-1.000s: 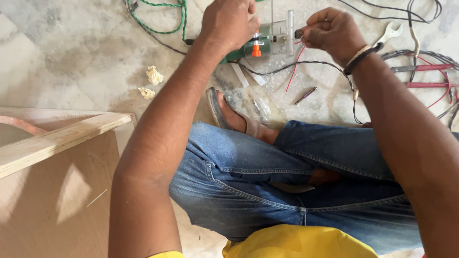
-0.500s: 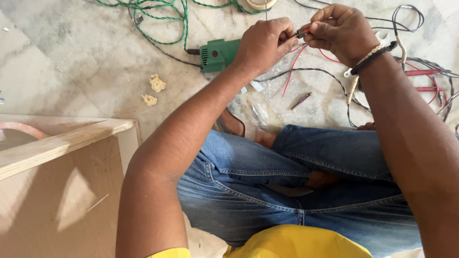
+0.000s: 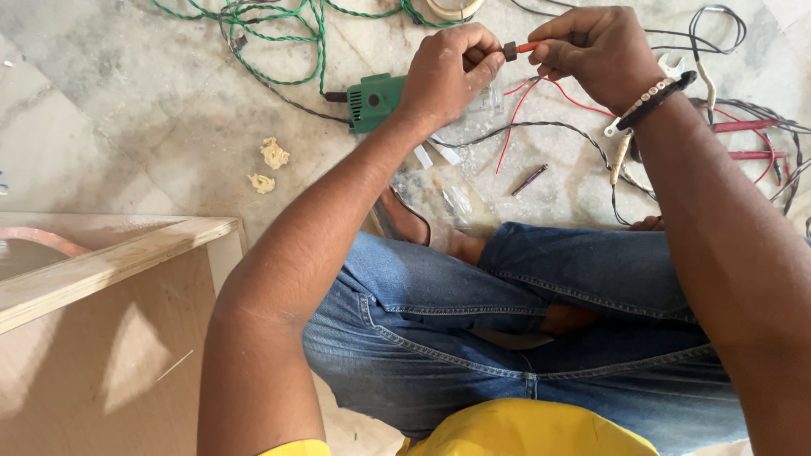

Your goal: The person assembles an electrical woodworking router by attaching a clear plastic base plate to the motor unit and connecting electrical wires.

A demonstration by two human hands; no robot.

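The left hand [image 3: 448, 72] is curled tight, its fingertips pinching a small dark connector [image 3: 509, 51] at the tip of a red wire [image 3: 541, 91]; the right hand [image 3: 591, 52] pinches the same red wire just beside the connector, so the two hands nearly touch above the marble floor [image 3: 101, 127]. The wire loops down from the hands and trails across the floor toward a tangle of black and red leads [image 3: 743, 135] on the right. Just behind the left wrist lies a green power tool [image 3: 376, 100] (partly hidden by the hand), its green twisted cord [image 3: 279, 34] coiled farther off. A small screwdriver-like tool [image 3: 530, 179] lies on the floor below the hands, near the person's crossed jeans-clad legs [image 3: 507, 338]. Two crumpled paper scraps [image 3: 272, 154] sit to the left, and a wooden board [image 3: 110, 262] edges the lower left.
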